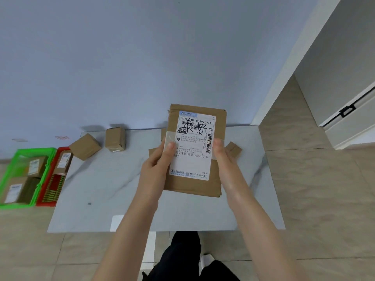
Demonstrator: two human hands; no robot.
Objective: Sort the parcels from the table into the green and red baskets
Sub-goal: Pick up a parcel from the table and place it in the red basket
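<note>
Sorting is partway done: the green basket (pixel 12 165) holds two parcels and the red basket (pixel 45 191) one, while several small boxes (pixel 115 138) wait on the table (pixel 105 185). The left hand (pixel 157 159) and right hand (pixel 222 155) clamp a flat parcel (pixel 194 185) above the table, label facing the camera, long axis upright, tilted slightly.

Both forearms raised forward, left hand (pixel 157 161) and right hand (pixel 224 157) clasped, thumbs up front.

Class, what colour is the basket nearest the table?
Red, seen in the head view; the green basket lies beyond it.
</note>
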